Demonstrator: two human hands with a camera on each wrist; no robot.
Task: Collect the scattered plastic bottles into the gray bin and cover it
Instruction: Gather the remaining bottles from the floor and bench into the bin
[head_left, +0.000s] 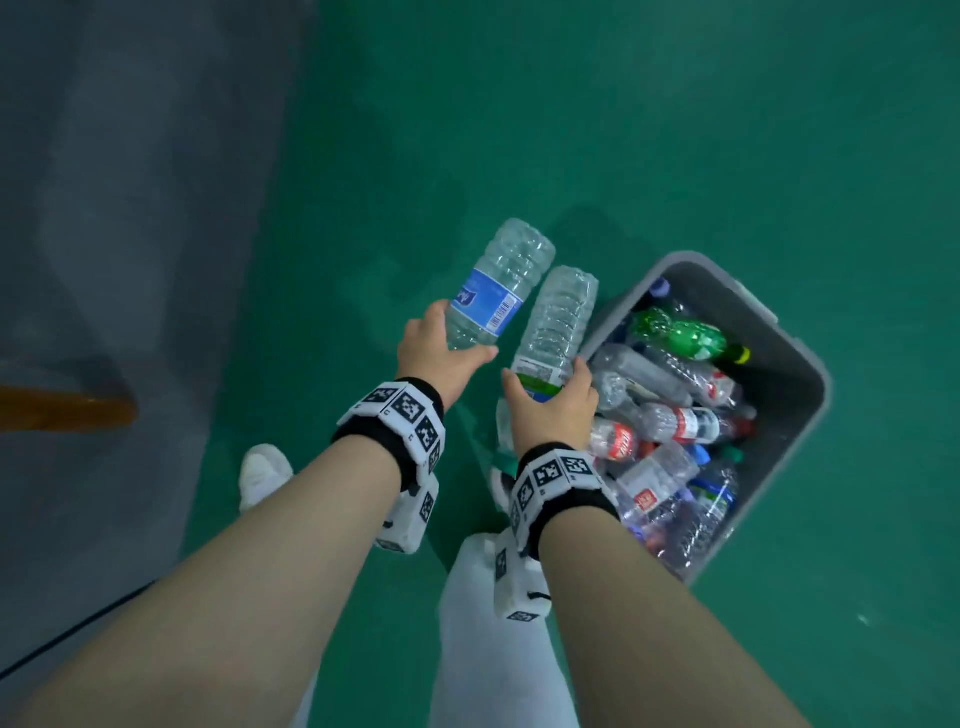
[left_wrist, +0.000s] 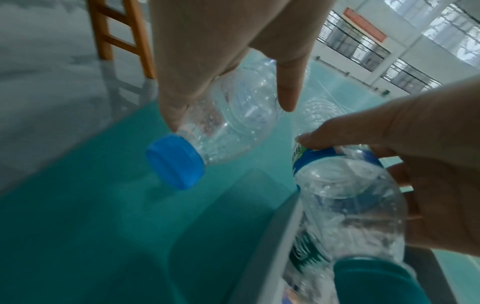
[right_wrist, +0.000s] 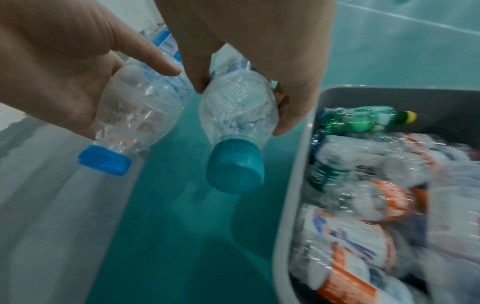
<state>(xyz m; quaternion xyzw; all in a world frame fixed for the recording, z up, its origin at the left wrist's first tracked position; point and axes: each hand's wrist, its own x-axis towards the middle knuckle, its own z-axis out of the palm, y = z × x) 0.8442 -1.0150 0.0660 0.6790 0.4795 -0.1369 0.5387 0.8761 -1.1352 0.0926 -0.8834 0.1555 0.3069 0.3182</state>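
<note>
A teal-capped bottle (head_left: 558, 332) is gripped by the right hand (head_left: 553, 410), a blue-labelled bottle (head_left: 498, 283) by the left hand (head_left: 441, 358), beside the gray bin (head_left: 800, 410); dropping both over its rim is judged next.

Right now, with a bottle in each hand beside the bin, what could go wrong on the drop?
1. The left hand holds the blue-label bottle over green floor, not over the gray bin; released here, it would likely miss.
2. The right hand grips its bottle near the bin's left rim, so that could clip the edge.
3. The bin looks nearly full; new bottles may roll off or block a lid.
</note>
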